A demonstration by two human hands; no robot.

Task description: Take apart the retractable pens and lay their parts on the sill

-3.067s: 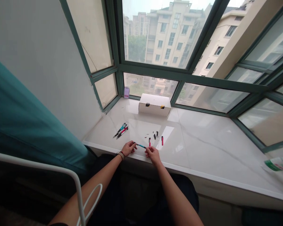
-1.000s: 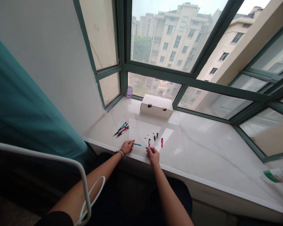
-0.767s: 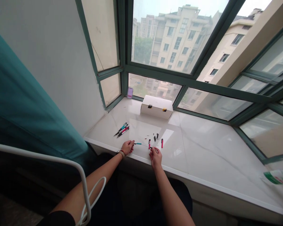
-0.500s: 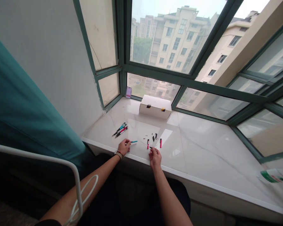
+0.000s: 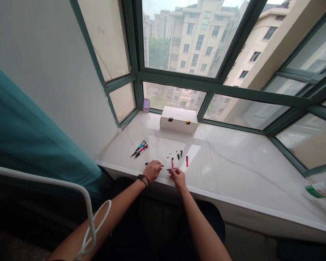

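Observation:
My left hand is palm down near the counter's front edge, its fingers closed. A small dark teal end sticks out at its left side, apparently the pen barrel; the rest is hidden under the fingers. My right hand pinches a black pen grip with a thin refill pointing left to my left fingertips. Just beyond the right hand is a red pen barrel; another red barrel lies to its right. Several black pen parts and tiny pieces lie behind them.
Several pens lie together at the left on the white counter. A white box stands by the window, with a small purple item in the corner. A bottle with a green label lies far right.
My left hand has moved right and turned palm down, so the teal barrel is now mostly covered. My right hand remains nearly in place, its refill now meeting the left fingertips. The view has shifted slightly.

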